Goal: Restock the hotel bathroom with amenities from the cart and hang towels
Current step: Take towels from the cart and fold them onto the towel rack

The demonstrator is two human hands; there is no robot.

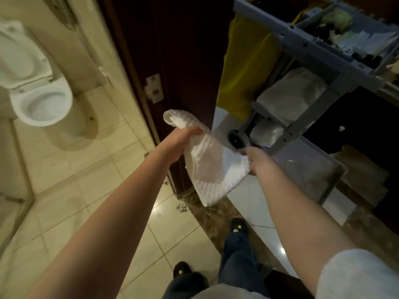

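A white ribbed towel [210,167] hangs between my two hands in the doorway. My left hand [181,143] grips its upper left edge, with a rolled corner sticking up above the fingers. My right hand [257,160] grips the towel's right edge, and the cloth sags down between them. Behind the towel stands the grey housekeeping cart [319,59]. Its top tray holds small amenities, and folded white linen [291,98] lies on its shelves.
A dark wooden door [172,50] stands open in the middle. A white toilet [41,102] with its lid up sits on the left, on beige tiles. A yellow bag [244,61] hangs on the cart. My feet in dark slippers stand at the threshold.
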